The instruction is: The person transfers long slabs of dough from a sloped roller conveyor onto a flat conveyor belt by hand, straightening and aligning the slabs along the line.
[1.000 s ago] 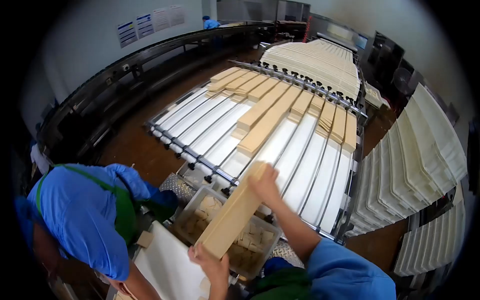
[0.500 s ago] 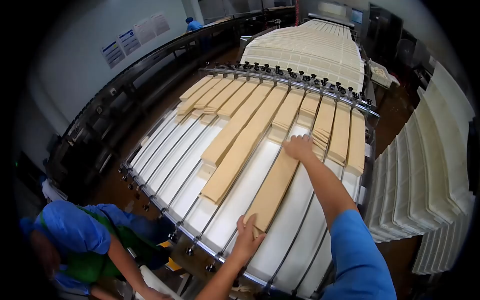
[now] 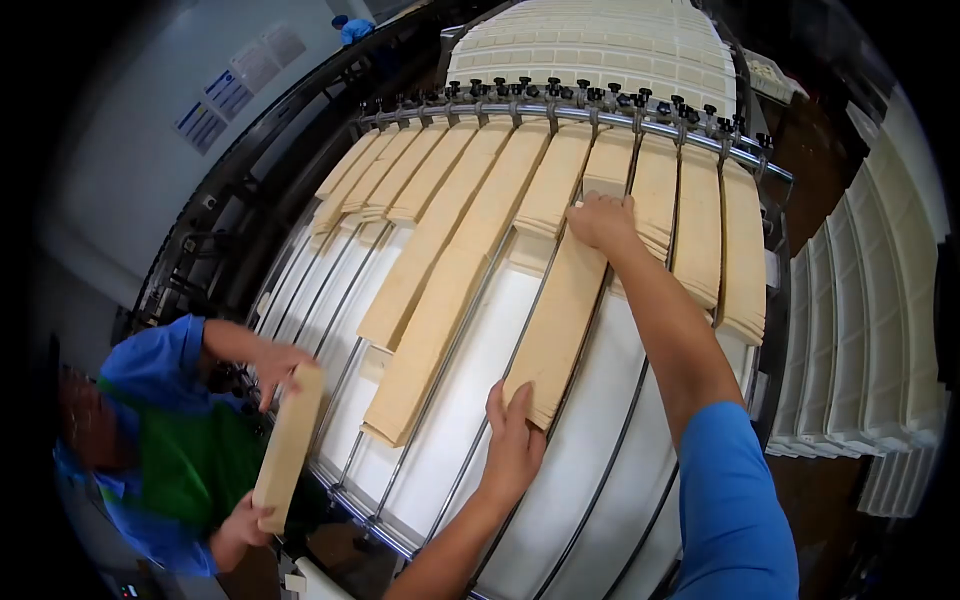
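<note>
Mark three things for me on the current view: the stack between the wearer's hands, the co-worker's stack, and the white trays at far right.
Lane stack [image 3: 560, 325]: head view, middle of its top face.
Lifted stack [image 3: 288, 450]: head view, mid-length.
White trays [image 3: 860, 330]: head view, ribbed surface.

So it's one head cam, super wide – round view, dark corners – looking forward and steeply down over the belt [image 3: 500, 320]. Both the left hand [image 3: 515, 450] and right hand [image 3: 600, 222] are close up, with the stack [image 3: 560, 325] between them near mid-frame. The wall [image 3: 120, 200] is upper left, a co-worker [image 3: 170, 440] lower left, racks [image 3: 850, 320] off right.
</note>
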The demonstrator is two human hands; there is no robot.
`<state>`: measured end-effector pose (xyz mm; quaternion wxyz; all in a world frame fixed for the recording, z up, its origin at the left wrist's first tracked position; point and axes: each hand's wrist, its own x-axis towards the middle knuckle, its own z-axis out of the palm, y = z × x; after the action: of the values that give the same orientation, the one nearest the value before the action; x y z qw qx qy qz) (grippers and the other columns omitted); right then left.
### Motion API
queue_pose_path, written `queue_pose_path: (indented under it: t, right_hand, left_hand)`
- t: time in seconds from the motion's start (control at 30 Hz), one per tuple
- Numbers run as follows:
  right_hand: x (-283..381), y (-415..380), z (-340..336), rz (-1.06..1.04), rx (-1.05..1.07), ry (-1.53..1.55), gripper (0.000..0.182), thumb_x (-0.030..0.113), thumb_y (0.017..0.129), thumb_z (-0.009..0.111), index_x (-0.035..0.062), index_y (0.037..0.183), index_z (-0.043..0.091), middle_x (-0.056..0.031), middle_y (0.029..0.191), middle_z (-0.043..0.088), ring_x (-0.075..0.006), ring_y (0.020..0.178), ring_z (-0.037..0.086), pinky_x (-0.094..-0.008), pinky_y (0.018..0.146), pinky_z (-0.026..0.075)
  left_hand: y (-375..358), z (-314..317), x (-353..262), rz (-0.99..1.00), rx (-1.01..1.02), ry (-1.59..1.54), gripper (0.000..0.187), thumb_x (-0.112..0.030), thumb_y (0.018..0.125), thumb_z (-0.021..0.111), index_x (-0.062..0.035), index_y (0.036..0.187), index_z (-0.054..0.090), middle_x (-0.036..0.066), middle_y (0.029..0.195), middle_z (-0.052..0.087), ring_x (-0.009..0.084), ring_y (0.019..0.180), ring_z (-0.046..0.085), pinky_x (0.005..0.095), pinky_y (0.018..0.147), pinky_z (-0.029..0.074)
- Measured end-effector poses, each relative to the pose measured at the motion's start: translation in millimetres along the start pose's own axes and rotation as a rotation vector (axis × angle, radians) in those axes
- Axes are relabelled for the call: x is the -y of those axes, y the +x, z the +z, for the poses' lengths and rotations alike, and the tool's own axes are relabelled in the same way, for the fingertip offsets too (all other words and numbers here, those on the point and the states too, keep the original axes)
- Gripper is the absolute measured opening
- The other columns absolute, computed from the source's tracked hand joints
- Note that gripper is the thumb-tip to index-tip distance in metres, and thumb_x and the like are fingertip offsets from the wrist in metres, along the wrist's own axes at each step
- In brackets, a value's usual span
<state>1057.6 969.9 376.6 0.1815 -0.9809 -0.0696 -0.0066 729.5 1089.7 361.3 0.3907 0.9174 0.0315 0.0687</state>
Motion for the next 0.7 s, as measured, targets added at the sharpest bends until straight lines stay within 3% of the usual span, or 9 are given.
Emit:
queue_pose_path:
  t: [0.03,0.1,0.17,0.2,0.23,0.4,0.5,0.57,0.7]
  right_hand:
    - [0,-1,-2,-0.012,-0.034,-0.049,0.051,0.035,0.086,0.039,-0.0013,0.118,0.055,-0.022,0.125,0.053,-0.0349,0.119,0.043,-0.0469,0.101,0.023]
    - [5,-7,-1,-0.036,-0.08,-0.103,0.05,0.033,0.085,0.042,-0.001,0.12,0.054,-0.0214,0.126,0.051,-0.035,0.12,0.042,-0.0493,0.1,0.024]
    - [10,-25,10,-0.167,-0.532,-0.063,0.051,0.032,0.083,0.049,-0.0002,0.123,0.051,-0.0199,0.131,0.047,-0.0359,0.121,0.04,-0.0558,0.1,0.024]
    - [15,-41,12,-0.218,-0.562,-0.048,0.052,0.032,0.083,0.052,0.001,0.125,0.05,-0.0194,0.132,0.045,-0.0361,0.123,0.038,-0.0579,0.101,0.023]
    - [23,-59,14,-0.27,-0.595,-0.029,0.053,0.032,0.083,0.054,0.0022,0.126,0.049,-0.0189,0.134,0.043,-0.0363,0.125,0.036,-0.06,0.101,0.022]
    - [49,-198,-2,-0.519,-0.323,0.095,0.057,0.037,0.084,0.056,0.0046,0.13,0.045,-0.0189,0.137,0.039,-0.0381,0.129,0.03,-0.0599,0.102,0.018]
    - [65,-281,-12,-0.625,-0.017,0.211,0.057,0.035,0.084,0.057,0.0041,0.129,0.045,-0.0189,0.137,0.038,-0.0397,0.129,0.028,-0.0586,0.103,0.015]
    - [85,-324,-10,-0.683,0.172,0.231,0.059,0.035,0.083,0.058,0.0041,0.13,0.044,-0.0187,0.138,0.037,-0.0397,0.13,0.027,-0.0579,0.104,0.014]
    - [140,-396,17,-0.931,0.334,0.233,0.061,0.035,0.081,0.059,0.0047,0.131,0.043,-0.0179,0.14,0.036,-0.0393,0.131,0.026,-0.0581,0.104,0.012]
  left_hand:
    - [6,3,0,0.007,-0.006,0.0,0.059,0.007,0.081,0.05,-0.0078,0.136,0.034,0.034,0.143,0.01,0.0506,0.125,0.034,0.0423,0.096,0.043]
    - [21,9,4,0.054,-0.021,-0.016,0.058,0.009,0.079,0.049,-0.0043,0.134,0.035,0.03,0.143,0.016,0.0489,0.128,0.031,0.0433,0.105,0.033]
    - [40,10,5,0.133,-0.032,-0.107,0.058,0.01,0.079,0.049,-0.0048,0.134,0.036,0.03,0.143,0.016,0.048,0.13,0.029,0.0434,0.105,0.032]
    - [46,8,2,0.211,-0.03,-0.19,0.058,0.01,0.079,0.049,-0.0053,0.134,0.036,0.029,0.144,0.016,0.047,0.132,0.026,0.0436,0.106,0.031]
    - [45,-1,-11,0.167,-0.039,-0.224,0.057,0.01,0.079,0.048,-0.0042,0.134,0.036,0.029,0.144,0.018,0.045,0.134,0.024,0.0436,0.108,0.028]
    - [-52,-41,-21,0.09,-0.212,-0.127,0.059,0.006,0.076,0.05,0.002,0.132,0.033,0.028,0.142,0.023,0.0431,0.132,0.028,0.0441,0.109,0.026]
    - [-156,-61,-8,-0.068,-0.36,-0.178,0.059,0.003,0.076,0.051,0.0025,0.132,0.033,0.027,0.14,0.025,0.0415,0.13,0.029,0.0445,0.109,0.026]
    - [-222,-69,9,-0.181,-0.579,-0.234,0.053,0.0,0.078,0.049,0.0032,0.13,0.037,0.027,0.137,0.029,0.0432,0.127,0.034,0.0432,0.106,0.03]
    - [-330,-103,31,-0.504,-0.763,0.044,0.061,-0.002,0.08,0.057,-0.0039,0.137,0.034,0.027,0.144,0.018,0.0446,0.124,0.036,0.0432,0.104,0.032]
